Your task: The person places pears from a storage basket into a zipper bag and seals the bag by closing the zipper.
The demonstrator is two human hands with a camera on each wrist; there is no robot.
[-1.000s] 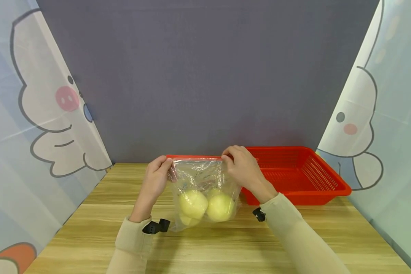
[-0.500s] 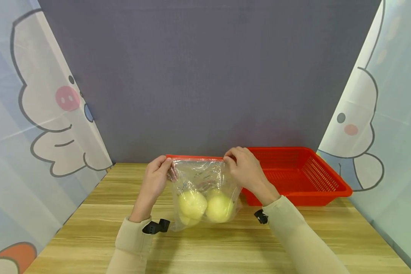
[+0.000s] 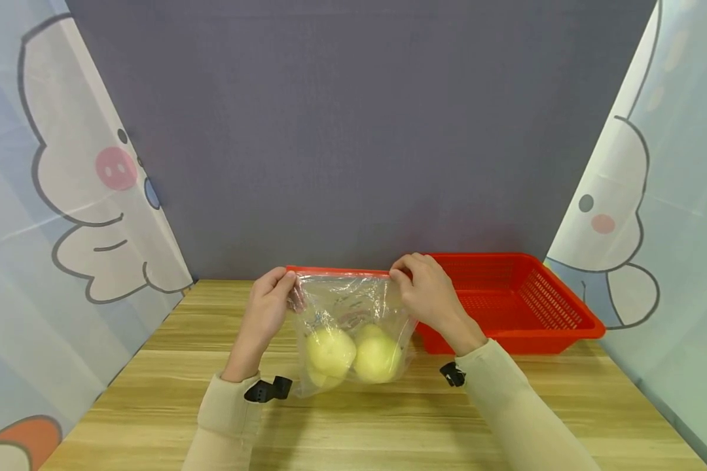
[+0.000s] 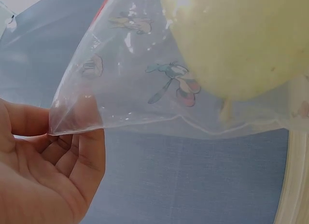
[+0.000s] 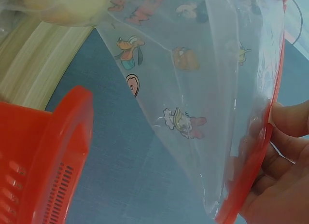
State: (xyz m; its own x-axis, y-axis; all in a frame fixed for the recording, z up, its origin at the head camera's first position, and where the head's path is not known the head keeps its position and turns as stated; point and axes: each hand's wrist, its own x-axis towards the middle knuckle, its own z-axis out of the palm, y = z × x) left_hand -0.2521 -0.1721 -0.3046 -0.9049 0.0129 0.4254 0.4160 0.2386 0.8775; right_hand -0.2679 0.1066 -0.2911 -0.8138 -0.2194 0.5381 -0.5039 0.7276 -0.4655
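A clear zip bag (image 3: 347, 304) with a red seal strip (image 3: 338, 270) hangs upright over the table, printed with small cartoon figures. Inside it, at the bottom, lie pale yellow round fruits (image 3: 331, 353), their exact kind unclear. My left hand (image 3: 268, 306) pinches the bag's top left corner between thumb and fingers; in the left wrist view that hand (image 4: 58, 161) holds the film's edge. On the other side, my right hand (image 3: 429, 292) pinches the red strip near its right end. In the right wrist view, a stretch of strip runs on past the right hand (image 5: 287, 166).
A red plastic basket (image 3: 542, 341) with slotted walls stands at the right rear, just behind my right forearm. The wood-grain table (image 3: 353, 432) ends at a grey back panel (image 3: 353, 131). Cartoon-printed curtains (image 3: 82, 190) flank both sides.
My right hand has slid a little to the right along the red strip, still pinching it. The left hand stays at its corner, and the bag hangs almost unmoved.
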